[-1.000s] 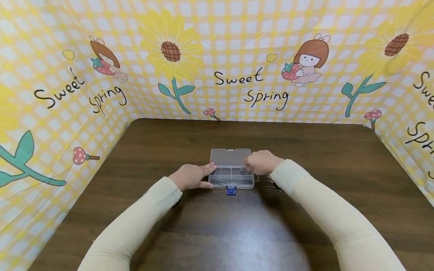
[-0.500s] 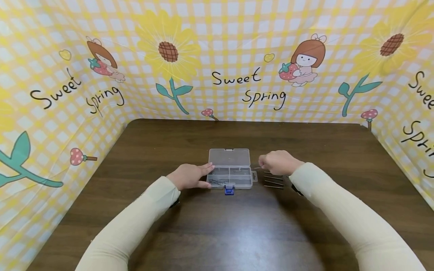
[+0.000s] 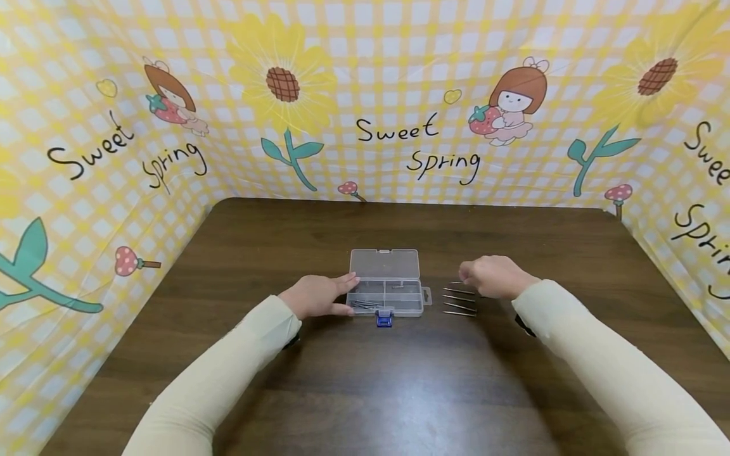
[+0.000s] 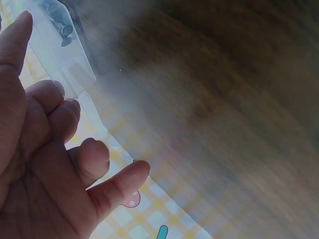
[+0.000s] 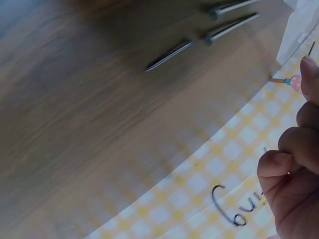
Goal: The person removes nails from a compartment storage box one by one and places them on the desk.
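A clear plastic compartment box (image 3: 402, 313) stands with its lid (image 3: 384, 264) raised at the back. Several nails (image 3: 365, 304) lie in its front left compartment, and a small piece of metal shows in the back right one. My left hand (image 3: 315, 296) rests against the box's left side, thumb near the front, fingers at the back corner. Right of the box, my right hand (image 3: 495, 276) pinches a nail (image 5: 311, 48), its end pointing left. Just below that hand, several nails (image 3: 459, 312) lie side by side in a row on the table.
A blue latch (image 3: 384, 319) hangs from the box's front edge, and a clear hanging tab (image 3: 427, 296) sticks out on its right. The dark wooden table (image 3: 365, 380) meets a yellow checked cloth (image 3: 388, 76) at the back and sides.
My right hand has moved right, from above the box to the row of nails, carrying a nail. The left hand has stayed at the box's left side.
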Demonstrator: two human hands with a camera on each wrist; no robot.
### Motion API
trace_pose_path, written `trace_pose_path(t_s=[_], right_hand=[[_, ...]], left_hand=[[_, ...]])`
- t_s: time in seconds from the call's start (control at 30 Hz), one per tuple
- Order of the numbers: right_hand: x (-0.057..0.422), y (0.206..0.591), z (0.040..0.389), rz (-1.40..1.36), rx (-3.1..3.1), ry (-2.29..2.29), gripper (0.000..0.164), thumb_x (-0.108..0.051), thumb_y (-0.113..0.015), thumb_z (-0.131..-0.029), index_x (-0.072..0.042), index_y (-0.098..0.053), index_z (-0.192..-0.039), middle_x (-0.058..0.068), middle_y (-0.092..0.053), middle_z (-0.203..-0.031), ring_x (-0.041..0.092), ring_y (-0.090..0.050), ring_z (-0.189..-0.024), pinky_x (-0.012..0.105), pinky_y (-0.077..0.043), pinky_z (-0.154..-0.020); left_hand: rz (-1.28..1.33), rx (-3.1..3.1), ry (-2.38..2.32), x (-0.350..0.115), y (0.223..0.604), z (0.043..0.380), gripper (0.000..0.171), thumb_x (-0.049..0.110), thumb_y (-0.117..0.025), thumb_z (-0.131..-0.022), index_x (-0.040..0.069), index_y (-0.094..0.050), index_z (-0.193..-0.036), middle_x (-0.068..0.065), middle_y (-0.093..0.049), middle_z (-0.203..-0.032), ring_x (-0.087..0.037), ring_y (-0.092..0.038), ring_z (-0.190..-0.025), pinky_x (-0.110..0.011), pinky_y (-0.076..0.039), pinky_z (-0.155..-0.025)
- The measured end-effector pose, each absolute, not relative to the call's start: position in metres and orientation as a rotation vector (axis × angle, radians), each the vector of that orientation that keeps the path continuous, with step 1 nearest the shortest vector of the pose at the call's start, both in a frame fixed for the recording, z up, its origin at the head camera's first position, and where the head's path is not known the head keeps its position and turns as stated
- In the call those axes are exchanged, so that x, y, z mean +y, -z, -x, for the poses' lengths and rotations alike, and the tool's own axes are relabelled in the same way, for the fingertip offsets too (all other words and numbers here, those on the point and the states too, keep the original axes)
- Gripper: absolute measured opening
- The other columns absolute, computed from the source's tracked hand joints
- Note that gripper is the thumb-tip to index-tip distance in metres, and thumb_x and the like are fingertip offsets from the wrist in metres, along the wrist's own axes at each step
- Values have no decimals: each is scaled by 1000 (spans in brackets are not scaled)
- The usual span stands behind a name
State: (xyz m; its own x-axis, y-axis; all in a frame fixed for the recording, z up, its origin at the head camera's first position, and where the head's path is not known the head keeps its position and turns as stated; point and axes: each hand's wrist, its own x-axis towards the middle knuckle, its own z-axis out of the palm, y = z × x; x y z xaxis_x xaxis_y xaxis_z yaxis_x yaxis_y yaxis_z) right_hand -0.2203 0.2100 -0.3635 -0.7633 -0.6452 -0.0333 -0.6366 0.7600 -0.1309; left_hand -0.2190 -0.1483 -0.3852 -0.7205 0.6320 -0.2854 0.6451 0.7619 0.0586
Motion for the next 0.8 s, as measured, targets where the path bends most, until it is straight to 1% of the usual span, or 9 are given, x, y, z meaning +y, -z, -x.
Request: trace_pose_path(t_s=[0.1, 0.13, 0.23, 0.47, 0.57, 0.73, 0.8], right_hand=[[220, 363, 217, 1005, 2874, 176, 10, 0, -58, -90, -9, -61, -85, -5, -59, -74, 11, -53, -65, 34, -47, -62], [224, 363, 216, 993, 2875, 177, 10, 0, -58, -90, -9, -61, -85, -5, -58, -75, 11, -53, -66, 34, -47, -62], [236, 364, 213, 960, 2879, 180, 12, 0, -56, -90, -9, -60, -85, -6, -57, -74, 10, -51, -65, 33, -45, -61], [268, 367, 206, 862, 2873, 192, 13, 1, -55, -91, -10, -58, -85, -6, -53, -74, 10, -44, -63, 30, -39, -57], [279, 370, 203, 830, 2873, 196, 13, 1, -55, -91, -10, -59, -86, -6, -56, -75, 10, -46, -63, 31, -40, -56], [289, 375, 199, 801, 2860, 224, 11, 1, -55, -90, -7, -62, -90, -4, -61, -79, 11, -53, -66, 34, -45, -57], [289, 377, 199, 790, 2858, 231, 11, 2, -56, -89, -6, -63, -91, -3, -62, -80, 12, -55, -68, 36, -47, -58]], left_hand=[[-1002, 2673, 66, -148, 384, 220, 75, 51, -56, -91, 8, -35, -149, -6, -30, -154, -26, -62, -107, -38, -47, -91], [-1000, 2672, 66, -148, 384, 220, 75, 51, -56, -91, 8, -35, -149, -6, -30, -154, -26, -61, -109, -38, -47, -91], [-994, 2669, 60, -147, 383, 219, 75, 51, -56, -91, 8, -35, -149, -6, -31, -153, -27, -60, -111, -38, -47, -90], [-995, 2671, 72, -148, 383, 218, 75, 50, -57, -91, 8, -36, -148, -7, -32, -153, -26, -66, -95, -38, -49, -87], [-989, 2677, 86, -149, 383, 219, 75, 51, -57, -91, 8, -36, -148, -7, -32, -153, -25, -66, -96, -37, -49, -86], [-977, 2673, 74, -148, 383, 220, 75, 50, -58, -90, 8, -35, -149, -7, -32, -153, -24, -66, -86, -37, -50, -84], [-976, 2664, 67, -147, 383, 220, 75, 50, -58, -90, 8, -35, -149, -7, -31, -153, -24, -66, -84, -38, -49, -84]])
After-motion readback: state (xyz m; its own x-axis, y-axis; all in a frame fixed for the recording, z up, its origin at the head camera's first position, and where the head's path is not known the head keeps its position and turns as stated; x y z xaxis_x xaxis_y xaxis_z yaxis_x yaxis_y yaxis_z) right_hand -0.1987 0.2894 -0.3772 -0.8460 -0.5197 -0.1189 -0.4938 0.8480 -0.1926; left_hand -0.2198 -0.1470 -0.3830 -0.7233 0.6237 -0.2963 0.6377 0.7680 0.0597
